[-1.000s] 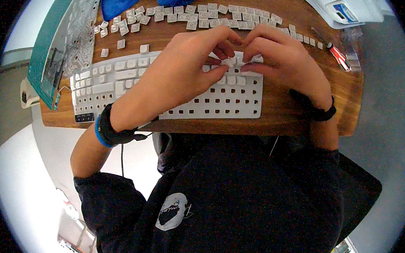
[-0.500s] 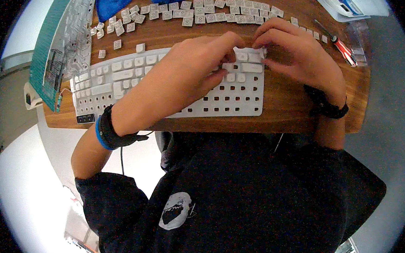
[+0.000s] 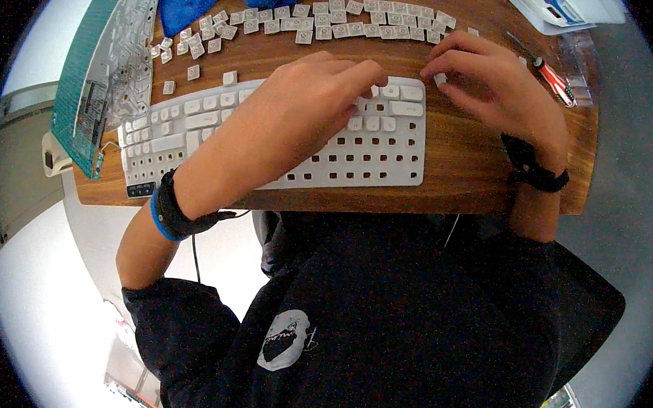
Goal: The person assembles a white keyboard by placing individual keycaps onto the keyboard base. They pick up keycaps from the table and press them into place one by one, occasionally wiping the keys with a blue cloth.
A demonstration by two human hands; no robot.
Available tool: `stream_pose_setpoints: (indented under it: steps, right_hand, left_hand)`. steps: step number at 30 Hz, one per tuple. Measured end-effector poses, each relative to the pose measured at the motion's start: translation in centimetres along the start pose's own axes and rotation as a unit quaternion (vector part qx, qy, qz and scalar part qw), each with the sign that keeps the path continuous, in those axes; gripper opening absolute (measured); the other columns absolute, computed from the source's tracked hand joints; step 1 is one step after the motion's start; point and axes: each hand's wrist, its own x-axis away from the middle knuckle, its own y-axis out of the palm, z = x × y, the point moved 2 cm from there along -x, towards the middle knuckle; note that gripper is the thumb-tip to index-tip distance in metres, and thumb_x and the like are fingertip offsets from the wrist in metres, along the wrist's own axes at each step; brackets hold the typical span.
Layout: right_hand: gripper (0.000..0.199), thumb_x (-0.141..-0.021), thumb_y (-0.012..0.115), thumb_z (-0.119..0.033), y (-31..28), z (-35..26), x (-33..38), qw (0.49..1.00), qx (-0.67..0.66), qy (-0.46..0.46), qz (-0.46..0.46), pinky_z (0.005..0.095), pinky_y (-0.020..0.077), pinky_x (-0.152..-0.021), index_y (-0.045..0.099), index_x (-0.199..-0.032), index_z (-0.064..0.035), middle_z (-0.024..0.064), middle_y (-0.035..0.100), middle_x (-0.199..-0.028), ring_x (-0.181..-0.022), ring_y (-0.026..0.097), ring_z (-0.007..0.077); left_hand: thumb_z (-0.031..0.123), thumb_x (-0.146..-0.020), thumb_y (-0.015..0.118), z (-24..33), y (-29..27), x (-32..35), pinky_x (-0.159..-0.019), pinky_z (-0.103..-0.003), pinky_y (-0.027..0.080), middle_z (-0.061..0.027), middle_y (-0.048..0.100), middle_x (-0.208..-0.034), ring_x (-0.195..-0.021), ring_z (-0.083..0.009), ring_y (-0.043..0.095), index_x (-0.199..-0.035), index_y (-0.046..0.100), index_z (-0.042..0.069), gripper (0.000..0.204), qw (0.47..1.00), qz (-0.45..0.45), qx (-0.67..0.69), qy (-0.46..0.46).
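Observation:
A white keyboard (image 3: 388,179) lies on the wooden table, slightly tilted. White keycaps cover its left and upper parts, while the lower right shows bare dark square openings. My left hand (image 3: 314,98) reaches across its middle. Its fingers are curled over the upper right keys, and whatever lies between the fingertips is hidden. Just off the keyboard's upper right corner is my right hand (image 3: 487,83), its thumb and fingers pinching a small white keycap (image 3: 439,78) above the wood.
Loose keycaps (image 3: 341,30) lie in an arc of rows behind the keyboard. A red-and-black screwdriver (image 3: 555,79) rests at the right. Blue cloth (image 3: 197,1) sits at the back. A green mat (image 3: 78,114) and a patterned clear sheet (image 3: 130,57) stand at left.
My right hand has moved right, away from the keyboard's upper right corner, with a keycap between its fingers. My left thumb has drawn back from the keys it was over.

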Motion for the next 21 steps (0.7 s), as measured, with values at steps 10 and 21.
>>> stream_pose_setpoints:
  steps: [10, 21]
  right_hand:
    - [0.025, -0.086, 0.081, -0.007, 0.1, 0.6, 0.4, 0.996, -0.023, 0.013, -0.089, 0.0478, 0.0563, -0.087, 0.063, -0.104, -0.0041, 0.0152, 0.062, -0.109, -0.104, 0.066, 0.0396]
    - [0.032, -0.089, 0.079, -0.007, -0.6, -0.3, 0.6, 0.993, 0.064, 0.025, -0.100, 0.0502, 0.0566, -0.094, 0.065, -0.118, -0.0072, 0.0156, 0.064, -0.120, -0.113, 0.066, 0.0423]
  left_hand:
    - [0.008, -0.097, 0.073, -0.1, -1.2, 0.5, -0.094, -0.048, 0.061, -0.0152, 0.073, -0.121, -0.113, -0.0412, 0.072, -0.127, 0.067, 0.008, 0.030, 1.000, 0.012, 0.006, -0.018]
    - [0.007, -0.097, 0.072, -0.2, -1.5, 2.1, -0.090, -0.047, 0.060, -0.0134, 0.069, -0.116, -0.105, -0.0402, 0.072, -0.121, 0.073, 0.007, 0.023, 1.000, 0.029, 0.010, -0.004]
